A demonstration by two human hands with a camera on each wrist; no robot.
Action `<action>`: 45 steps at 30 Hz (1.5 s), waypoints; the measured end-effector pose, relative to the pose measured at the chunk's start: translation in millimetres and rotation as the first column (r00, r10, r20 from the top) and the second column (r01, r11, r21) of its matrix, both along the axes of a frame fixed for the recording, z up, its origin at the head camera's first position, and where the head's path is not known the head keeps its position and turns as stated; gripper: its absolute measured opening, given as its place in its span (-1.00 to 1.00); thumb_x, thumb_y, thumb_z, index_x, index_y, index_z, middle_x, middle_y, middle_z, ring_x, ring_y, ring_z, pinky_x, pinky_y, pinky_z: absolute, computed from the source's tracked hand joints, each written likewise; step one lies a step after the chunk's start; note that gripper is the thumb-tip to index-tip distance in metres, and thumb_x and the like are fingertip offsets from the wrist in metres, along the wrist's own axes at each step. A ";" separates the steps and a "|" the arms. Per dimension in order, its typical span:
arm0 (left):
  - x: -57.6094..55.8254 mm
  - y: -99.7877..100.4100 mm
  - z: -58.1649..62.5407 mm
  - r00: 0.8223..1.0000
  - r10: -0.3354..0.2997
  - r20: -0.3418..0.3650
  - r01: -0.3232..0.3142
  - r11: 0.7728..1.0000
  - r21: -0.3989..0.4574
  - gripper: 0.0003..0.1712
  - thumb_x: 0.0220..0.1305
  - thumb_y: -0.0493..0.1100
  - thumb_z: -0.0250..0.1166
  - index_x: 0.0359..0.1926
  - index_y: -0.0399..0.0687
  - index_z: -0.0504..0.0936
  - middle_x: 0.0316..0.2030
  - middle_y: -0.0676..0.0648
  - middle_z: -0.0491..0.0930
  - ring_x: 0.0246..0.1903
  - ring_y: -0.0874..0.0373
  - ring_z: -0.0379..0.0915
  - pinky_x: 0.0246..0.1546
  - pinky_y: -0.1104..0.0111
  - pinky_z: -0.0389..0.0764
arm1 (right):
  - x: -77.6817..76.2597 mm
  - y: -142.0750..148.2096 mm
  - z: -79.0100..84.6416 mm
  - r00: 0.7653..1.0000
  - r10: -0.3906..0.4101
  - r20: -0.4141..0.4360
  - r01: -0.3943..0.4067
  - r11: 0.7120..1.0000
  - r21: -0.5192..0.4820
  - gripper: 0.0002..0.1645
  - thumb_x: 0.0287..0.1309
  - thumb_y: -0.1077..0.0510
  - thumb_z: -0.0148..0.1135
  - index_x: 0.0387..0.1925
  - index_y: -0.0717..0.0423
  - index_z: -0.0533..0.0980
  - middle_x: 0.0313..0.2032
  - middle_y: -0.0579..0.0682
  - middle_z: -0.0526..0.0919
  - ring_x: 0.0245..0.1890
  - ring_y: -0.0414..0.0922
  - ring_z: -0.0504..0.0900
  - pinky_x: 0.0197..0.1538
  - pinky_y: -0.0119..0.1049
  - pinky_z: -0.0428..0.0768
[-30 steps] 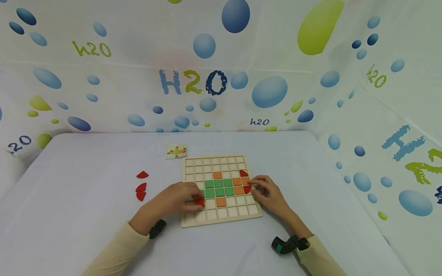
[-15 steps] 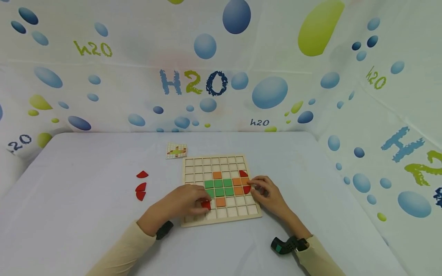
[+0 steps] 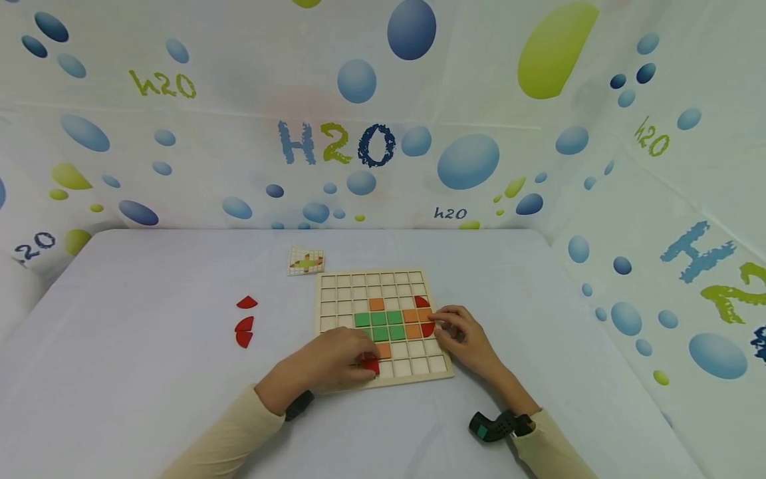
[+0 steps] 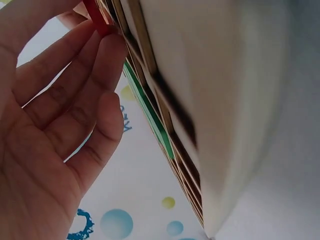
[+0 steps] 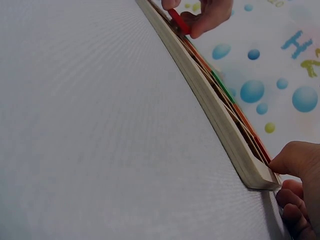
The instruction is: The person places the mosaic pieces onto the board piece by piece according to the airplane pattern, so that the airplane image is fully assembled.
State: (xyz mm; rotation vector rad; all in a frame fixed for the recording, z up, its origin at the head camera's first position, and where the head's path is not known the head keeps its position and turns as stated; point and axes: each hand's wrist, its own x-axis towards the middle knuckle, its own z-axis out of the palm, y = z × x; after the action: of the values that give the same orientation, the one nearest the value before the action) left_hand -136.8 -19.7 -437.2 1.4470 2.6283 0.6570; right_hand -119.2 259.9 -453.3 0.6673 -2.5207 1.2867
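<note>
Thumb and fingers of my left hand (image 3: 341,356) pinch a red quarter-circle tile (image 3: 371,366) over the near rows of the wooden grid board (image 3: 419,365). In the left wrist view, the red tile (image 4: 100,19) shows between the fingertips close over the grid; the other fingers spread loosely. My right hand (image 3: 468,338) rests at the board's right edge, fingers loosely bent, fingertips touching the rim. Green squares (image 3: 380,326), orange squares (image 3: 412,330) and two red quarter tiles (image 3: 427,329) lie in the cells. One orange square (image 3: 383,350) is partly behind the left fingers.
Several loose red quarter tiles (image 3: 244,339) lie on the white-covered table (image 3: 149,319) left of the board. A pattern card (image 3: 306,261) lies by the board's far left corner. A curtain (image 3: 239,100) with printed drops hangs behind and to the right.
My left hand has slid right and toward me over the board, carrying the red quarter tile past the lower orange square's column. The right hand stays at the edge.
</note>
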 end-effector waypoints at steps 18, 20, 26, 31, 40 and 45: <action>1.9 2.4 2.2 0.994 0.017 0.106 -0.018 1.000 0.007 -0.78 0.09 -0.33 0.29 -0.23 -0.06 0.75 -0.35 0.12 0.57 -0.40 0.32 0.38 -0.35 0.51 0.43 | -1.4 0.0 -1.9 1.000 0.002 0.002 -0.002 1.000 -0.008 -0.68 0.15 0.46 0.24 -0.02 0.44 0.56 -0.04 0.37 0.51 -0.33 0.07 0.46 -0.32 -0.29 0.47; 1.6 2.3 2.9 0.995 0.006 0.103 -0.007 1.000 0.010 -0.78 0.11 -0.34 0.29 -0.21 -0.09 0.75 -0.33 0.10 0.59 -0.38 0.31 0.40 -0.32 0.50 0.45 | -1.7 0.1 -2.5 1.000 0.004 0.002 -0.004 1.000 -0.008 -0.68 0.15 0.46 0.24 -0.02 0.44 0.56 -0.04 0.37 0.51 -0.33 0.07 0.46 -0.32 -0.29 0.47; 3.1 8.1 1.2 0.999 0.012 0.034 -0.012 1.000 -0.007 -0.87 0.20 -0.25 0.35 -0.22 -0.06 0.75 -0.31 0.09 0.61 -0.32 0.31 0.46 -0.25 0.45 0.51 | -1.9 0.8 -3.6 1.000 0.008 -0.008 -0.008 1.000 -0.012 -0.68 0.13 0.47 0.24 -0.03 0.44 0.56 -0.04 0.37 0.51 -0.34 0.04 0.45 -0.32 -0.29 0.47; 5.5 11.8 -0.3 0.999 0.048 -0.004 -0.048 0.999 -0.014 -0.94 0.18 -0.21 0.39 -0.29 0.00 0.73 -0.36 0.14 0.59 -0.38 0.34 0.41 -0.29 0.42 0.50 | -1.7 1.4 -2.6 1.000 0.009 -0.006 -0.009 1.000 -0.008 -0.68 0.14 0.47 0.24 -0.03 0.44 0.56 -0.04 0.37 0.51 -0.33 0.06 0.46 -0.32 -0.28 0.48; 7.1 14.1 -0.1 0.998 0.049 -0.048 -0.049 0.999 0.003 -0.90 0.18 -0.14 0.41 -0.26 0.01 0.78 -0.37 0.14 0.63 -0.35 0.31 0.48 -0.24 0.36 0.50 | -1.6 2.5 -1.4 1.000 0.013 0.003 -0.013 1.000 -0.007 -0.69 0.17 0.46 0.21 -0.02 0.44 0.56 -0.03 0.37 0.50 -0.28 0.08 0.48 -0.29 -0.24 0.50; 7.6 13.9 -2.0 0.996 0.065 -0.058 -0.064 0.998 0.020 -0.92 0.16 -0.16 0.42 -0.28 0.02 0.78 -0.38 0.15 0.64 -0.37 0.31 0.48 -0.28 0.37 0.49 | -2.0 1.6 -2.9 1.000 0.022 -0.001 -0.022 1.000 -0.012 -0.69 0.16 0.47 0.21 -0.02 0.45 0.56 -0.04 0.39 0.49 -0.28 0.12 0.48 -0.30 -0.22 0.49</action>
State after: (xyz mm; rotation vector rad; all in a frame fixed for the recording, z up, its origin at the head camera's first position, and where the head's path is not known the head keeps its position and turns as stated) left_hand -129.2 -5.8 -439.2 1.4124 2.7308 0.6557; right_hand -121.3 261.5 -456.2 0.6951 -2.5097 1.3075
